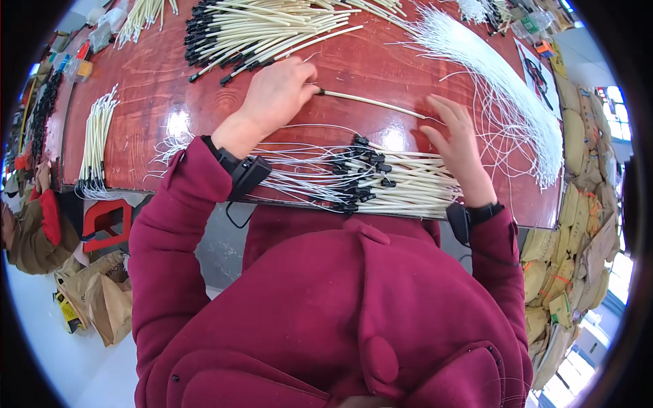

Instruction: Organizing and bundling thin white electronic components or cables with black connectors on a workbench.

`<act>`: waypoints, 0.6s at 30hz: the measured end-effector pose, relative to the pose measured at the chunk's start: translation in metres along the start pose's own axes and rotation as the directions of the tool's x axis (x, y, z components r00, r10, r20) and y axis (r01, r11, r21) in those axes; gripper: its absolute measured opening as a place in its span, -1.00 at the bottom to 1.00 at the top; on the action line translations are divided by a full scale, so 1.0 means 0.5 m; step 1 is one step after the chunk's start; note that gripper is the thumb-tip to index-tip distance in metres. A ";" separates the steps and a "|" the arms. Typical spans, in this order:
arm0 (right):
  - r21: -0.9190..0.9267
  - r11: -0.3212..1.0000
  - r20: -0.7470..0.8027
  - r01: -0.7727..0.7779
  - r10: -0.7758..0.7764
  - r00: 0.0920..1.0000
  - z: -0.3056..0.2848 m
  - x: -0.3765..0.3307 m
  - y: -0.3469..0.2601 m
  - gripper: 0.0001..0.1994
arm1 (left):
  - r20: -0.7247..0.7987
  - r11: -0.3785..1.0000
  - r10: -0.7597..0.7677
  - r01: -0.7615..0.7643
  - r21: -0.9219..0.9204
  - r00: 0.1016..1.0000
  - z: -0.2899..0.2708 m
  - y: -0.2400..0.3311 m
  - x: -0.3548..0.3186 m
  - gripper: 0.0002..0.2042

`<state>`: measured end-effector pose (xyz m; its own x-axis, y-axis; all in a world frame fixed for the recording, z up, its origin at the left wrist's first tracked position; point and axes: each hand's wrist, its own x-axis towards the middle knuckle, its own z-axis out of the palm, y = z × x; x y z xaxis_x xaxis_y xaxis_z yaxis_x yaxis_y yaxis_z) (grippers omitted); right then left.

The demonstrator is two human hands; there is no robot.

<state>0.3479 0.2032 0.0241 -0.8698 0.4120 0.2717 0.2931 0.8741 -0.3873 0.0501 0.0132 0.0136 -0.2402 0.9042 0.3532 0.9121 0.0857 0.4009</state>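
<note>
My left hand [277,94] is closed on the black end of a thin cream-coloured tube [374,102], which lies almost level above the red table. Beyond the fingertips of that hand a fine wire end shows. My right hand [454,136] is at the tube's other end, thumb and fingers apart, with a short bit of white wire [433,120] between them. Below the hands, along the near edge, lies a bundle of finished-looking tubes [408,178] with black connectors [367,163] and long white wires [299,178] trailing left.
A large pile of cream tubes with black ends [272,30] lies at the far side. Loose white wires [503,88] spread along the right. A smaller tube bundle [98,136] is at the left of the table [156,75]. Stacked sacks [571,245] stand to the right; another person's sleeve [51,217] shows left.
</note>
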 end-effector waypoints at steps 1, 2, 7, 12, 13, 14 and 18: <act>-0.028 0.998 -0.003 0.059 -0.060 0.998 0.006 0.015 -0.009 -0.61 | 0.053 0.999 -0.028 0.029 -0.026 0.998 0.007 -0.007 -0.005 -0.83; -0.032 0.998 -0.006 0.054 -0.054 0.999 0.017 0.026 -0.016 -0.61 | 0.110 0.997 -0.052 0.057 -0.043 0.993 0.008 -0.012 -0.007 -0.84; -0.097 0.992 0.035 0.075 -0.072 0.997 0.057 0.057 -0.021 -0.83 | 0.020 0.993 -0.038 0.040 -0.111 0.999 -0.010 -0.018 -0.022 -0.86; -0.097 0.989 0.052 0.114 -0.109 0.993 0.022 0.040 0.004 -0.92 | -0.179 0.943 -0.321 0.298 -0.146 0.930 -0.151 -0.130 -0.080 -0.84; -0.073 0.989 0.078 0.125 -0.120 0.990 0.009 0.033 0.015 -0.92 | -0.207 0.919 -0.390 0.366 -0.146 0.897 -0.191 -0.168 -0.111 -0.84; -0.074 0.990 0.077 0.117 -0.111 0.991 -0.002 0.018 0.029 -0.92 | -0.204 0.894 -0.445 0.420 -0.152 0.872 -0.224 -0.202 -0.147 -0.83; 0.108 0.993 0.190 -0.053 0.031 0.981 -0.049 -0.046 0.057 -0.91 | -0.045 0.770 -0.629 0.630 0.098 0.776 -0.322 -0.304 -0.326 -0.82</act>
<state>0.3860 0.2250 0.0283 -0.9197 0.3828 0.0875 0.2936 0.8183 -0.4942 -0.1029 -0.2144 0.0310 -0.7753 0.6288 0.0601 0.5836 0.6767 0.4489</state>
